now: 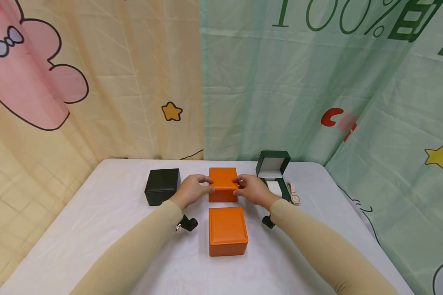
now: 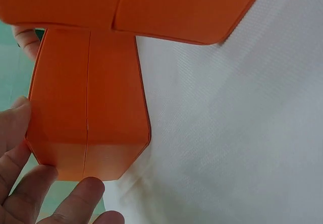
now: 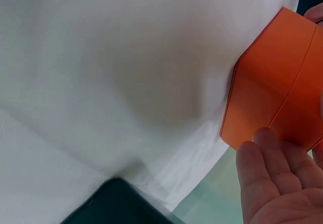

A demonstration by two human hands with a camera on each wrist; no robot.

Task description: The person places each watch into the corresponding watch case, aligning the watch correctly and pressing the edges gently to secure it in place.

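Observation:
Both hands are at the farther of two closed orange boxes, a watch-box-like case (image 1: 222,180) on the white cloth. My left hand (image 1: 192,190) holds its left side, thumb at the near edge and fingers behind. Opposite it, my right hand (image 1: 256,190) holds the right side with fingers and thumb. In the left wrist view, the seam between lid and base runs across the orange case (image 2: 88,103), fingertips at its far end. The right wrist view has the fingertips against the far side of the same case (image 3: 277,82). Nearer me sits the second orange box (image 1: 227,229), also closed.
A closed black box (image 1: 162,186) stands left of my left hand. Behind my right hand is a dark green box (image 1: 273,162) with its lid up and a white cushion inside. Beside it lies a pink watch (image 1: 294,196). Curtains hang behind the white-covered table (image 1: 125,229).

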